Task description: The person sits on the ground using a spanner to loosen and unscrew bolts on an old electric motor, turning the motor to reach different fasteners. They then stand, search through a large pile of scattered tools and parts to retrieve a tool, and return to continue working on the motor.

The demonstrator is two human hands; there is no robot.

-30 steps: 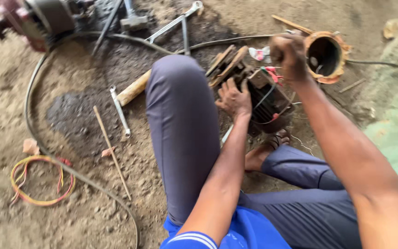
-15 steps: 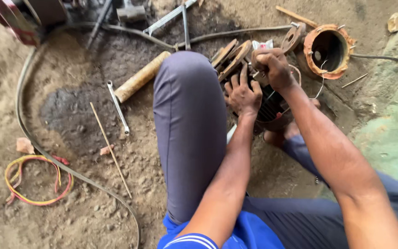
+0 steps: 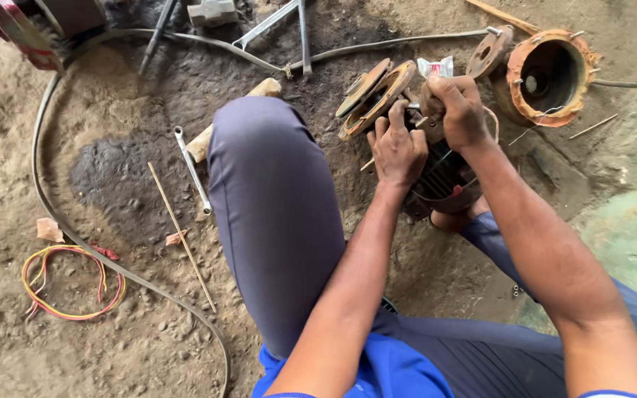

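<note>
Rough outdoor repair workshop, work done on bare dirt ground (image 3: pixel 112 346). Shown by oil-stained soil (image 3: pixel 112 177), scattered spanner (image 3: pixel 192 169), rusted motor housing (image 3: pixel 551 74), rusty flanged discs (image 3: pixel 374 92), coiled coloured wire (image 3: pixel 68 284), black hose (image 3: pixel 46 191).

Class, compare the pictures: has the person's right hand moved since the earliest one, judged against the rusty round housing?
Yes. The right hand has come away from the rusty round housing, toward the left hand.

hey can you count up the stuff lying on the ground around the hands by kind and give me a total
Rusty round end plates: 3
Orange motor housing: 1
Wire coil, red and yellow: 1
Wooden-handled hammer: 1
Metal wrench: 1
Thin stick: 1
Total: 8
</note>
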